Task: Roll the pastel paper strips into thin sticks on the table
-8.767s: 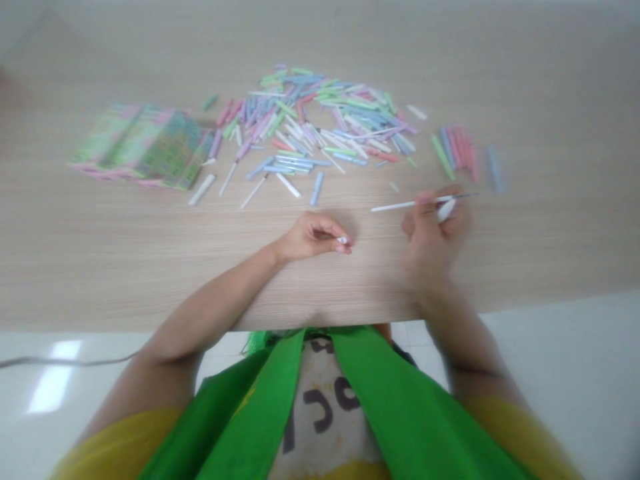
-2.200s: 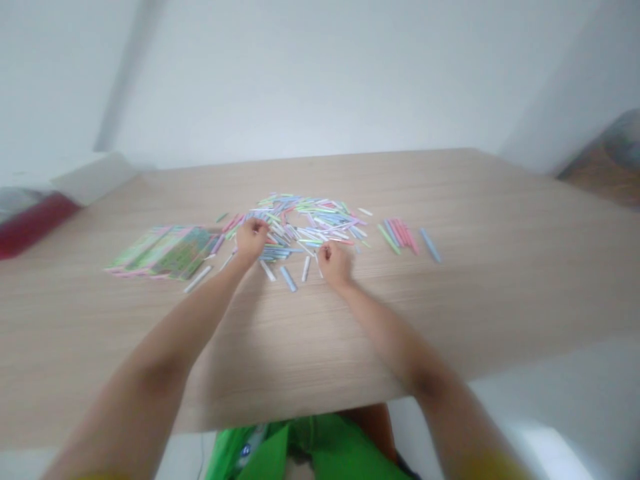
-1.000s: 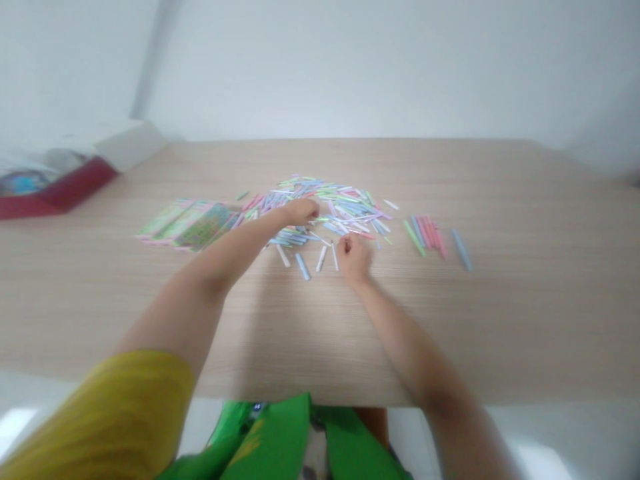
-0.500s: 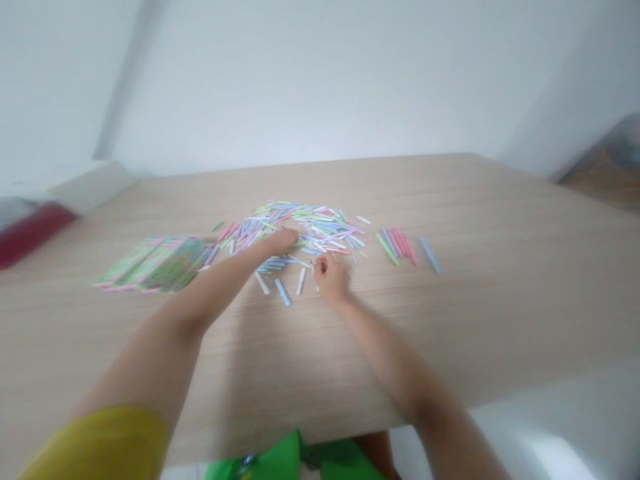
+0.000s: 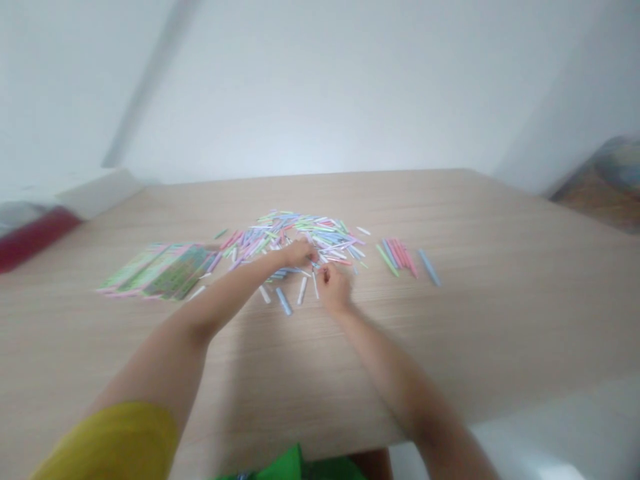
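Note:
A heap of thin pastel sticks that look like chalk [image 5: 327, 230] lies at the middle of the table. My left hand [image 5: 301, 252] is over the front of the heap, fingers curled and closed, with a small bluish bit at the fingertips. Just right of it, my right hand [image 5: 334, 287] is closed in a pinch; blur hides what is in it. The fingertips of both hands almost meet. In front of the heap lie a blue chalk stick [image 5: 284, 302] and a white chalk stick [image 5: 302, 291], apart from the rest.
Flat green-and-pink patterned packs [image 5: 150, 270] lie side by side on the left of the wooden table [image 5: 500, 300]. To the right is a short row of pink, blue and green sticks [image 5: 397, 257], with a lone blue stick [image 5: 429, 268] beyond. A dark red object [image 5: 37, 237] sits at far left.
My left hand has moved right and nearer, from the heap to beside my right hand. The right hand stays in about the same place, still pinched. The view has tilted slightly up.

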`<control>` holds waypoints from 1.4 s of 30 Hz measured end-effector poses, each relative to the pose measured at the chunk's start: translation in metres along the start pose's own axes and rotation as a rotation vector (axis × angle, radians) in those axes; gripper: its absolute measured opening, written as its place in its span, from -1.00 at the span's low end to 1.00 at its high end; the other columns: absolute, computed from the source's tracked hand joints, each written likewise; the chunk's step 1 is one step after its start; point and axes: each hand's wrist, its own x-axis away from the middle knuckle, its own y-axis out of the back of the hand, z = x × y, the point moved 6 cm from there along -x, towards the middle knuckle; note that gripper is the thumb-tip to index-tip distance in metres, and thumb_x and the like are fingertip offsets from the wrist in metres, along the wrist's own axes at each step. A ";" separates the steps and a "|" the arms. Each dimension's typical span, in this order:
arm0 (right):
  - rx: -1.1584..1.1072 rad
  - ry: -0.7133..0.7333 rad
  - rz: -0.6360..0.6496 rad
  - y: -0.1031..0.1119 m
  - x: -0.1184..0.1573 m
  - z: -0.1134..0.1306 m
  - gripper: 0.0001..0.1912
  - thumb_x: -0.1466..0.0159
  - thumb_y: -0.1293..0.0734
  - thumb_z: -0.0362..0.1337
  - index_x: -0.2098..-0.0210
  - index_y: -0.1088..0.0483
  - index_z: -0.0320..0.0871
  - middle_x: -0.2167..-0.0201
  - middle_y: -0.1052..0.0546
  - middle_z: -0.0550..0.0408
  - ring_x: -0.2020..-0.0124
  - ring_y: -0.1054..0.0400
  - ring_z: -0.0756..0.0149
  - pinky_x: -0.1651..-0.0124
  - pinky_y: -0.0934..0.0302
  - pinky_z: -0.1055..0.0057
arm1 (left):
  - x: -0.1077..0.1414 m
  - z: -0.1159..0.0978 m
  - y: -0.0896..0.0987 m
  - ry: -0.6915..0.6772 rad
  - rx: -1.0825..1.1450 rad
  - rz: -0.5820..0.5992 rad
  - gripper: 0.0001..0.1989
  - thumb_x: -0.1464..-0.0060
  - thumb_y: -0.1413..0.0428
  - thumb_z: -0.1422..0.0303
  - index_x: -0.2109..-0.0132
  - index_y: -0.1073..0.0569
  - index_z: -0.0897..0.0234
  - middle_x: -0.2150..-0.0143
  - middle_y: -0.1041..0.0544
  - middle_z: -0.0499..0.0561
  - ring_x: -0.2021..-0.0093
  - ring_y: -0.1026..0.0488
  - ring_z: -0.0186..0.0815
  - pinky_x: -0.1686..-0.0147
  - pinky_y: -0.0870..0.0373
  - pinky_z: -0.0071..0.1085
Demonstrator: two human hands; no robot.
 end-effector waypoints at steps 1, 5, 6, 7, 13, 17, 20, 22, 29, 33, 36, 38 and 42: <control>-0.007 0.004 -0.007 0.001 0.000 0.000 -0.82 -0.32 -0.24 -0.29 0.23 -0.49 -0.11 0.48 -0.55 0.10 0.46 -0.34 0.30 0.37 0.05 0.40 | 0.003 0.001 0.000 0.000 0.023 0.000 -0.83 0.07 -0.25 0.40 0.24 -0.62 0.24 0.27 -0.64 0.04 0.21 -0.53 -0.24 0.13 -0.41 -0.39; -0.082 0.052 -0.054 0.002 0.001 0.001 -0.82 -0.30 -0.22 -0.28 0.26 -0.47 -0.12 0.51 -0.53 0.11 0.47 -0.35 0.29 0.35 -0.03 0.40 | 0.024 0.008 0.009 0.101 0.458 -0.100 -0.75 -0.10 -0.23 0.20 0.21 -0.57 0.30 0.24 -0.65 0.09 0.19 -0.56 -0.25 0.09 -0.44 -0.36; -0.116 0.071 -0.070 0.002 0.001 0.001 -0.82 -0.30 -0.21 -0.28 0.25 -0.46 -0.12 0.51 -0.53 0.11 0.47 -0.35 0.29 0.34 -0.05 0.40 | 0.033 0.008 0.012 0.145 0.690 -0.142 -0.69 -0.11 -0.24 0.13 0.18 -0.55 0.31 0.23 -0.65 0.09 0.19 -0.57 -0.25 0.07 -0.46 -0.34; -0.153 0.094 -0.087 0.002 0.001 0.002 -0.81 -0.29 -0.20 -0.27 0.25 -0.45 -0.13 0.51 -0.52 0.11 0.47 -0.35 0.29 0.33 -0.07 0.39 | 0.042 0.006 0.014 0.186 0.944 -0.173 -0.63 -0.09 -0.26 0.08 0.15 -0.52 0.31 0.23 -0.65 0.10 0.21 -0.58 -0.26 0.06 -0.47 -0.31; -0.286 0.227 -0.132 -0.001 0.008 0.009 -0.76 -0.28 -0.18 -0.23 0.25 -0.44 -0.16 0.51 -0.50 0.09 0.50 -0.32 0.28 0.36 -0.10 0.36 | 0.098 -0.045 0.027 0.249 1.813 -0.207 -0.58 0.04 -0.40 0.14 0.16 -0.44 0.25 0.32 -0.63 0.00 0.38 -0.60 -0.31 0.21 -0.55 -0.31; -0.323 0.296 -0.144 -0.001 0.014 0.015 -0.81 -0.28 -0.20 -0.23 0.28 -0.43 -0.14 0.52 -0.47 0.11 0.51 -0.32 0.29 0.36 -0.12 0.35 | 0.117 -0.078 0.032 0.212 1.898 -0.178 -0.57 0.16 -0.46 0.14 0.31 -0.45 0.28 0.41 -0.58 -0.02 0.41 -0.55 -0.33 0.25 -0.55 -0.29; -0.420 0.346 -0.142 0.001 0.020 0.024 -0.83 -0.28 -0.22 -0.21 0.28 -0.40 -0.12 0.53 -0.45 0.14 0.52 -0.30 0.33 0.37 -0.13 0.37 | 0.123 -0.090 0.034 0.184 1.946 -0.202 -0.58 0.26 -0.50 0.18 0.41 -0.45 0.27 0.51 -0.49 -0.05 0.42 -0.47 -0.34 0.28 -0.51 -0.30; -0.577 0.323 -0.156 0.002 0.025 0.028 -0.82 -0.31 -0.22 -0.16 0.27 -0.38 -0.11 0.52 -0.42 0.16 0.52 -0.28 0.35 0.38 -0.15 0.38 | 0.126 -0.093 0.031 0.184 1.960 -0.232 -0.58 0.30 -0.51 0.20 0.45 -0.45 0.27 0.55 -0.43 -0.07 0.45 -0.41 -0.37 0.32 -0.47 -0.31; -0.928 0.175 -0.136 -0.015 0.057 0.048 -0.69 -0.33 -0.24 0.01 0.11 -0.30 -0.08 0.32 -0.46 0.08 0.38 -0.36 0.34 0.31 -0.30 0.38 | 0.139 -0.085 -0.010 0.513 1.672 -0.575 -0.57 0.18 -0.44 0.06 0.22 -0.62 0.24 0.34 -0.59 -0.02 0.32 -0.48 -0.35 0.23 -0.43 -0.37; -0.821 0.093 -0.153 -0.013 0.056 0.046 -0.63 -0.25 -0.32 0.01 0.09 -0.28 -0.10 0.29 -0.41 0.10 0.42 -0.27 0.38 0.35 -0.25 0.41 | 0.147 -0.099 -0.007 0.514 1.104 -0.606 -0.69 -0.02 -0.30 0.03 0.24 -0.66 0.14 0.20 -0.68 0.02 0.12 -0.55 -0.15 -0.06 -0.41 -0.14; -0.739 0.088 -0.204 -0.005 0.052 0.044 -0.69 -0.27 -0.30 0.01 0.20 -0.27 -0.10 0.36 -0.36 0.13 0.40 -0.25 0.37 0.30 -0.24 0.40 | 0.148 -0.115 0.007 0.432 0.772 -0.536 -0.69 -0.19 -0.15 0.02 0.17 -0.68 0.06 0.14 -0.69 0.04 0.09 -0.56 -0.12 -0.15 -0.35 -0.07; -0.702 0.092 -0.202 -0.002 0.047 0.042 -0.69 -0.31 -0.25 0.03 0.29 -0.23 -0.08 0.44 -0.32 0.17 0.42 -0.23 0.37 0.32 -0.21 0.41 | 0.147 -0.120 0.014 0.394 0.645 -0.507 -0.66 -0.24 -0.10 0.02 0.13 -0.68 0.06 0.11 -0.69 0.05 0.08 -0.56 -0.13 -0.17 -0.34 -0.08; -0.622 0.109 -0.313 0.009 0.028 0.023 -0.59 -0.36 -0.17 0.14 0.37 -0.16 -0.06 0.50 -0.25 0.21 0.45 -0.18 0.37 0.33 -0.17 0.41 | 0.136 -0.099 0.015 0.385 0.571 -0.519 -0.61 -0.28 -0.05 0.05 0.13 -0.67 0.16 0.06 -0.68 0.07 0.02 -0.57 -0.13 -0.16 -0.37 -0.13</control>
